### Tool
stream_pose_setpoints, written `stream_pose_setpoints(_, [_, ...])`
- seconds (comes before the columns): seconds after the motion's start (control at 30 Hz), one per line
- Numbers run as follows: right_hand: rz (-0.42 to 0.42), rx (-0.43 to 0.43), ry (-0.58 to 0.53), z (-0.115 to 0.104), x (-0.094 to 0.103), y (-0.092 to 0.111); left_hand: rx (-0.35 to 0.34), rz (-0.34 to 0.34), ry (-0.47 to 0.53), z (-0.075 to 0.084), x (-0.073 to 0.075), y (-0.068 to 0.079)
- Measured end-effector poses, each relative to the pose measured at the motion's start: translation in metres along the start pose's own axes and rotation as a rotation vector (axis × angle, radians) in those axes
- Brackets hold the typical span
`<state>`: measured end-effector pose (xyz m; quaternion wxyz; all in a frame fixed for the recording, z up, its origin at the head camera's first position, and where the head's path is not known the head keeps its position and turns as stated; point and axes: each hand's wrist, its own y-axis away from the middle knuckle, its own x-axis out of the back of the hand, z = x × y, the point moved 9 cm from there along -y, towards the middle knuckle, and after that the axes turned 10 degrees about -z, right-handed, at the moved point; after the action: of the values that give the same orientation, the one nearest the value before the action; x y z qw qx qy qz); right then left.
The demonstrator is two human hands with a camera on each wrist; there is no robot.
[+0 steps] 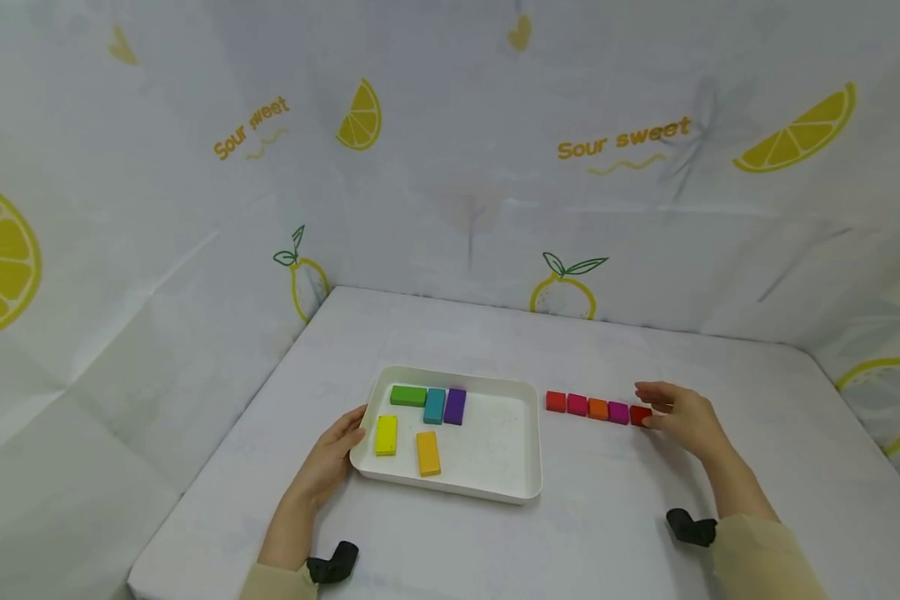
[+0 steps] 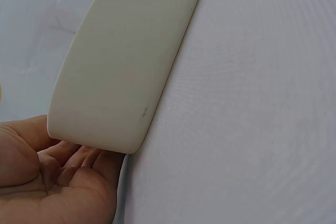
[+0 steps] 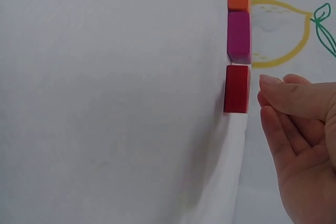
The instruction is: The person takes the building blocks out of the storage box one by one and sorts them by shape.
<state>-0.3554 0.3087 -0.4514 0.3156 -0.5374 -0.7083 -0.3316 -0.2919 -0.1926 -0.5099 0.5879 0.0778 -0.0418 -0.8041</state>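
On the table lies a white tray (image 1: pixel 495 492), its left end held by my left hand (image 1: pixel 328 458). In the left wrist view the fingers of that hand (image 2: pixel 68 182) curl at the tray's outer wall (image 2: pixel 115 77). Over to the right, my right hand (image 1: pixel 682 421) hovers by the dark red block (image 1: pixel 640 415) with thumb and fingers apart. The right wrist view shows a gap between that red block (image 3: pixel 237 88) and the fingertips (image 3: pixel 268 81). The block ends a row with a magenta block (image 1: pixel 618 412), an orange block (image 1: pixel 597 409), a pink block (image 1: pixel 577 405) and a red block (image 1: pixel 556 402).
Inside the tray are a green block (image 1: pixel 408 396), a blue block (image 1: pixel 434 406), a purple block (image 1: pixel 455 407), a yellow block (image 1: pixel 386 435) and an amber block (image 1: pixel 428 453). A lemon-printed white cloth (image 1: pixel 450 167) rises behind the table (image 1: pixel 585 542).
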Motion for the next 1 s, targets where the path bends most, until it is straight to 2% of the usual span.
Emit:
stream_pose_setpoints(0.2, [0.035, 0.009, -0.037, -0.017, -0.001, -0.001, 0.000, -0.004, 0.006, 0.000, -0.001, 0.001])
stream_pose_setpoints(0.5, [0.056, 0.079, -0.055, -0.058, -0.005, -0.002, -0.008, -0.007, 0.003, 0.003, -0.002, 0.001])
stream_pose_setpoints(0.67, [0.041, 0.118, -0.082, -0.081, -0.012, -0.004, -0.009, -0.006, 0.008, 0.002, -0.002, 0.001])
stream_pose_setpoints(1.0, [-0.021, 0.216, -0.215, -0.126, -0.031, -0.009, 0.004, 0.013, -0.004, -0.001, -0.001, 0.000])
